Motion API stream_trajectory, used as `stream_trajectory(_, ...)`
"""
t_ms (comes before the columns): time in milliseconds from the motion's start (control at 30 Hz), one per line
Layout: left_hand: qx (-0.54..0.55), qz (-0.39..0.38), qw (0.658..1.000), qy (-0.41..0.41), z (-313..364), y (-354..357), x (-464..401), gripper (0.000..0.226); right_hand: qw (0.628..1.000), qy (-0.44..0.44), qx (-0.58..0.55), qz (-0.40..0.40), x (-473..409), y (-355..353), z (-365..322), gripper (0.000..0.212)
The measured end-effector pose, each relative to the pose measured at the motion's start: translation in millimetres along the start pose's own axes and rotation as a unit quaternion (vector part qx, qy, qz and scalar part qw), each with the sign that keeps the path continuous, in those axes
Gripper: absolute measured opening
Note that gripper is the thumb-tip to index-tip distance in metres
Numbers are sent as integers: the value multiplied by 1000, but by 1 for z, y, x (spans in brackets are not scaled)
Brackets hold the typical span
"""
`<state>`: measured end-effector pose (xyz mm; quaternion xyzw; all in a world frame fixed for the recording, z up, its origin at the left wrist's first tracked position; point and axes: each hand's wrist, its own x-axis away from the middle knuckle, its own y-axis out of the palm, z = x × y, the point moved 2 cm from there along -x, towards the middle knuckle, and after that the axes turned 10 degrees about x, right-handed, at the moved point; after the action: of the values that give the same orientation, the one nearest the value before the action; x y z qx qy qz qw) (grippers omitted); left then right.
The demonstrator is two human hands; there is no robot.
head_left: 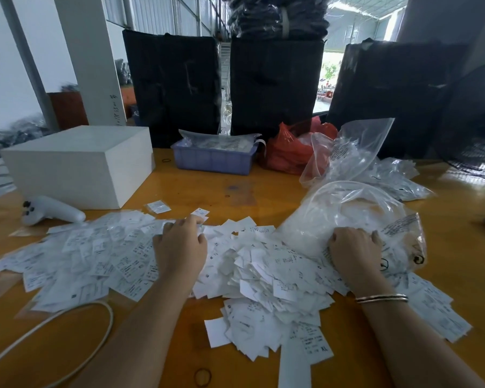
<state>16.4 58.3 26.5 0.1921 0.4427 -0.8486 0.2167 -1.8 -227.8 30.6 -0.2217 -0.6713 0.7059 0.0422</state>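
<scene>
While most of the labels (263, 275) lie loose in a wide heap on the table (207, 189), on the near side of the tray (213, 161) and spreading to both sides of it, the work looks no further than midway: nothing shows in neat stacks, and I judge that nearly the whole heap is yet to be gone through. Near and left of the tray, many labels seem to sit in small clear sleeves, which may be the finished share; the bare ones pile up straight in front of it. The left hand (179, 247) rests on the heap with fingers bent, its tips at the edge towards the tray; whether it pinches a label I cannot tell. The right hand (353, 247) is clenched on the plastic of the bag (347, 208), near and right of the tray. This clear bag holds a white mass, probably more labels, though that is blurred. The tray itself is blue and holds flat clear packets with white contents. Just right of it sits a red bag (286, 152), contents hidden, and further right a second clear bag (356, 147) stands open. A closed white box (76, 163) stands left of the tray.
</scene>
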Motion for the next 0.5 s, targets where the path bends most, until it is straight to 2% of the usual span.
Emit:
stream_trajectory(167, 11, -28, 998, 52, 10, 6, 5, 27, 991, -9, -94, 92, 1, 2, 5, 21)
stream_trajectory(333, 132, -61, 981, 131, 31, 11, 18, 20, 967, -2, -173, 187, 6, -6, 10, 27)
stream_trajectory(433, 186, -91, 966, 156, 40, 14, 25, 18, 938, -35, -239, 249, 9, -12, 10, 24)
stream_trajectory(500, 218, -116, 955, 165, 44, 16, 28, 17, 903, -73, -308, 291, 15, -20, 5, 20)
